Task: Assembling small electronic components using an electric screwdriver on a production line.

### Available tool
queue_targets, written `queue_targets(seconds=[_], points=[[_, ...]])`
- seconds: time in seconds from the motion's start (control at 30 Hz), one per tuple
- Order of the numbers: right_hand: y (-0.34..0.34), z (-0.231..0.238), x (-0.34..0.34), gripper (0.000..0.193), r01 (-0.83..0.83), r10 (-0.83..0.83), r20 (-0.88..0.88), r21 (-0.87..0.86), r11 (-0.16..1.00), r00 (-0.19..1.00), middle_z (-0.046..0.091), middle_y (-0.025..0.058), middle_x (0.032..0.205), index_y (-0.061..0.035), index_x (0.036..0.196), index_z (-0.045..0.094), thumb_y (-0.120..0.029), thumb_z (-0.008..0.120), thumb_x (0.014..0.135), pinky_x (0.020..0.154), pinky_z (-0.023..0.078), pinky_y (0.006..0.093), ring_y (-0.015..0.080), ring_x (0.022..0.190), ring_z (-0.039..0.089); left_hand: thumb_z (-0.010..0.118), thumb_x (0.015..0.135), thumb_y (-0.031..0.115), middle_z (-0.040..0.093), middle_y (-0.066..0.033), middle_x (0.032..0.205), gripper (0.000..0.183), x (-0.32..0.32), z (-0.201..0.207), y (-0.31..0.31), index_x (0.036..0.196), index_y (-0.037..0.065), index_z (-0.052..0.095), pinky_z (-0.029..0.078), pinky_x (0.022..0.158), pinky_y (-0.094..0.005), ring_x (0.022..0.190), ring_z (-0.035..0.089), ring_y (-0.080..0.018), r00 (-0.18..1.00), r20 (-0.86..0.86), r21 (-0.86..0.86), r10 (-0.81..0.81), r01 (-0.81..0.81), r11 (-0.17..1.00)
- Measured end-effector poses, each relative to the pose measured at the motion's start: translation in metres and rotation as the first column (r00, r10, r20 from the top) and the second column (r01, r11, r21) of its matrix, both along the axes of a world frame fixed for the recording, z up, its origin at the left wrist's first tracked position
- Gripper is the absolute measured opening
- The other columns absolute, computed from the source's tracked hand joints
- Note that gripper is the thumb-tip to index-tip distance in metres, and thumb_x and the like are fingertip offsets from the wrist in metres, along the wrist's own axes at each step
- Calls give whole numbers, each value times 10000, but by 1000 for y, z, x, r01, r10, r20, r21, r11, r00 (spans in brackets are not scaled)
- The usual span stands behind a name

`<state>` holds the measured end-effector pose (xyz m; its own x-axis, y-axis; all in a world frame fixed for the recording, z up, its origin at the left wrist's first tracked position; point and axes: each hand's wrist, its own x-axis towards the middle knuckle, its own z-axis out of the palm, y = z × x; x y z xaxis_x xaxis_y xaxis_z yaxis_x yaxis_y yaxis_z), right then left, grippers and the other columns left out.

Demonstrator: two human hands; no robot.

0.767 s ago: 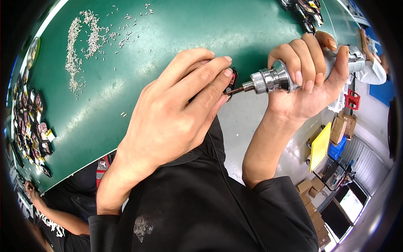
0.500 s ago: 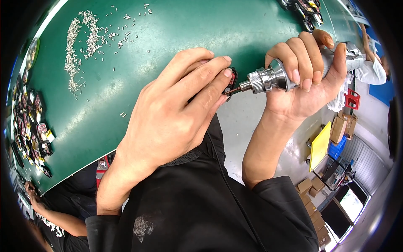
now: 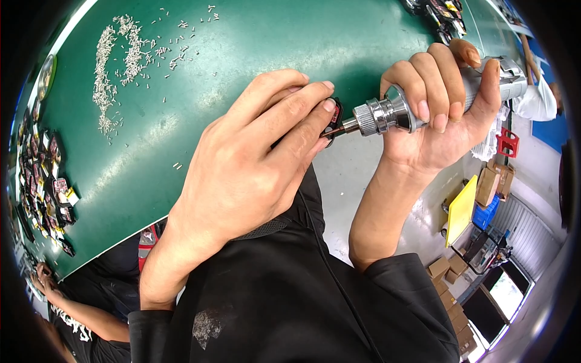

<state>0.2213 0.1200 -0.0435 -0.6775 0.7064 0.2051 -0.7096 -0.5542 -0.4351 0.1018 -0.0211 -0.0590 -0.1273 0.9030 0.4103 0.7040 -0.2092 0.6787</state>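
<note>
My left hand (image 3: 254, 151) is closed around a small black part with red on it (image 3: 334, 115); only its right edge shows past my fingertips, and the rest is hidden. In my right hand (image 3: 433, 109) is a silver electric screwdriver (image 3: 393, 110), held nearly level with its fingers wrapped about the body. The thin bit (image 3: 340, 129) points left and meets the lower right edge of the black part at my left fingertips. Whether a screw sits under the tip cannot be made out.
Loose screws (image 3: 132, 57) lie scattered on the green table (image 3: 212, 54). Several black parts (image 3: 45, 181) are heaped along its left edge, and more (image 3: 445, 18) stand at the far right. A co-worker's arm (image 3: 85, 311) shows at lower left. Cardboard boxes (image 3: 487, 184) and a yellow panel (image 3: 462, 212) stand right.
The screwdriver has shifted very slightly left with my right hand, its tip staying at the black part. My left hand keeps its place. The co-worker's hand at lower left has moved a little.
</note>
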Motion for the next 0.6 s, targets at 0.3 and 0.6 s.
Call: queue_targets(seconds=[0.3, 0.6], points=[[12, 6, 9, 275, 37, -40, 28, 103, 994, 999, 391, -29, 499, -10, 906, 549, -275, 485, 935, 467, 357, 237, 74, 409, 363, 749, 584, 100, 630, -111, 1097, 448, -2, 5, -1, 992, -45, 634, 504, 787, -383, 989, 571, -328, 1000, -15, -52, -25, 24, 998], [13, 20, 10, 350, 63, -178, 199, 481, 875, 964, 396, -36, 515, -26, 982, 586, -312, 386, 956, 463, 349, 250, 76, 412, 363, 732, 592, 81, 629, -111, 1098, 431, 1, 4, -1, 994, -42, 637, 503, 809, -386, 1002, 574, -319, 997, -79, -44, -8, 4, 999]])
